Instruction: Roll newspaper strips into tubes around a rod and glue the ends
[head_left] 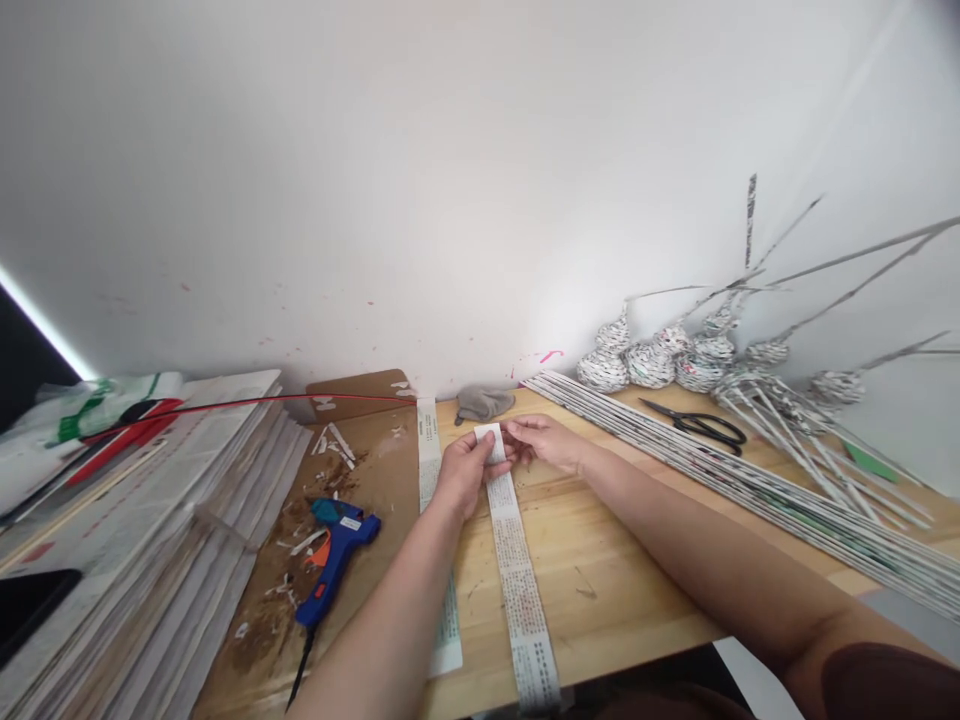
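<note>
A long strip of printed newspaper [517, 580] runs from the table's front edge up to my hands. My left hand [466, 472] is closed on the strip's far end, its thumb lying on the paper. At the right edge of that same end, my right hand [541, 442] pinches the paper between thumb and fingers. Some of its fingertips are hidden behind the strip. A second newspaper strip [448, 630] lies flat on the table to the left, partly covered by my left forearm. Beyond my hands a grey cloth [485, 403] lies crumpled near the wall.
On the left stand a tall stack of newspapers [187, 560] and a blue glue gun [337, 560] on stained cardboard [382, 480]. Rolled paper sticks [675, 450], black scissors [697, 425] and several woven gourd shapes [651, 362] lie on the right. A white wall [450, 200] closes the back.
</note>
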